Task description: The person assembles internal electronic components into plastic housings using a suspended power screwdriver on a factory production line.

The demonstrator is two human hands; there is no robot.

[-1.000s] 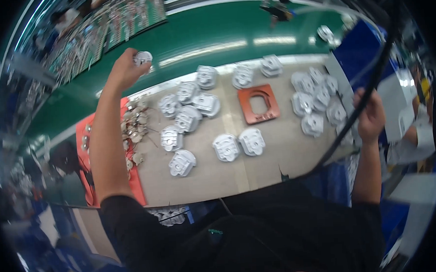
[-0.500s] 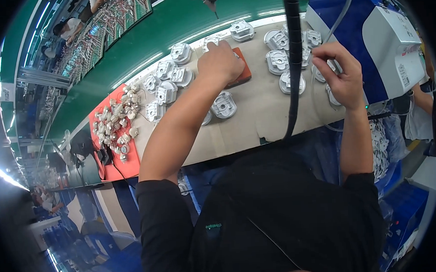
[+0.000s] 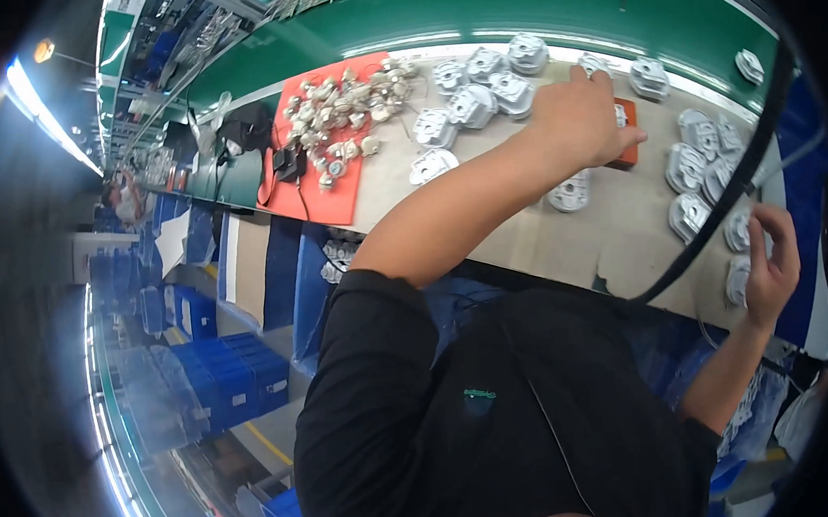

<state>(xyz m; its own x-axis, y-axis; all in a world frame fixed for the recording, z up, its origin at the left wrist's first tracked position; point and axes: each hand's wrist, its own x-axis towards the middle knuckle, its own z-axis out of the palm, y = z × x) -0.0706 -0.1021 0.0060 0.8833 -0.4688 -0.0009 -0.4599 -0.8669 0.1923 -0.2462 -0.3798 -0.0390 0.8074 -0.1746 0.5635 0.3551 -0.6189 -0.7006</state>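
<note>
My left hand (image 3: 577, 123) reaches across the bench, fingers apart, its fingertips at a white plastic housing (image 3: 593, 63) near the back edge. Its thumb extends over an orange-red block (image 3: 628, 154), which has a small white piece (image 3: 620, 115) on top and is partly covered by the hand. My right hand (image 3: 774, 263) is raised at the right, thumb and curled fingers closed together; whatever they hold, if anything, is too small to make out. Beside it are white housings (image 3: 739, 279). Another white housing (image 3: 571, 192) lies below my left hand.
Several white housings (image 3: 472, 106) cluster left of my left hand, others (image 3: 686, 167) at the right. A red-orange mat (image 3: 322, 205) carries a pile of small wired white parts (image 3: 331, 113). A black ribbed hose (image 3: 755, 161) crosses in front at the right. Blue bins (image 3: 238, 375) stand at lower left.
The view has swung left, so the bench appears farther right. My left hand stays by the back housing, its thumb now stretched out. My right hand remains raised with curled fingers.
</note>
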